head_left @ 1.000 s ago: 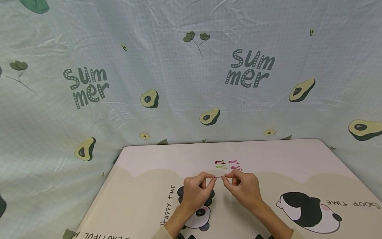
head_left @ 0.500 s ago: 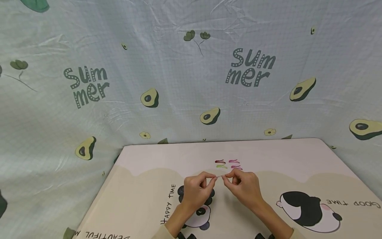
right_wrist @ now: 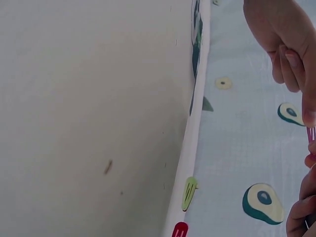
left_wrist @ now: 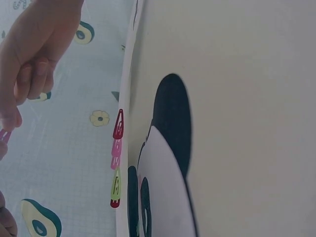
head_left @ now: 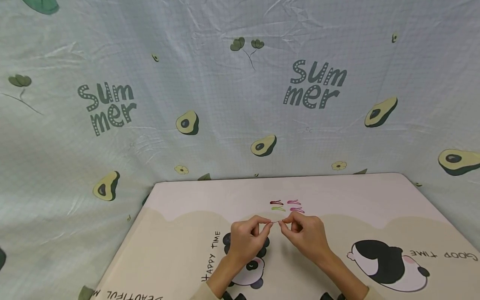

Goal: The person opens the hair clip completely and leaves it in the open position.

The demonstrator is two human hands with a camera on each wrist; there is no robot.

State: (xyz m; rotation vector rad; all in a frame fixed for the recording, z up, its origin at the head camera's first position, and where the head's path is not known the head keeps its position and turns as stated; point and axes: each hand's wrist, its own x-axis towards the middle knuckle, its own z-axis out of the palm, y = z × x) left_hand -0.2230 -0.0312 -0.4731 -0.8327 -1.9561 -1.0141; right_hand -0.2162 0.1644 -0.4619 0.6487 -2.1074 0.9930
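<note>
A small pink snap hair clip [head_left: 275,221] is held level over the table, between the two hands. My left hand [head_left: 249,235] pinches one end with thumb and index finger. At the other end, the thumb and index finger of my right hand [head_left: 307,237] pinch it too. Only slivers of the clip [left_wrist: 5,136] show at the edges of the wrist views. Behind the hands lie several more snap clips in two short rows: a dark red clip [head_left: 276,203], a pink clip [head_left: 294,202], a yellow-green clip [head_left: 278,208] and a magenta clip [head_left: 297,209].
The tabletop [head_left: 168,246] carries a cream and pale pink cover printed with a panda [head_left: 255,271] and a black-and-white dog [head_left: 390,266]. A pale curtain [head_left: 225,91] with avocado prints hangs around the table's back and sides.
Both hands stay in place with the clip between them. The head view shifts very slightly; the clips on the table lie as before.
</note>
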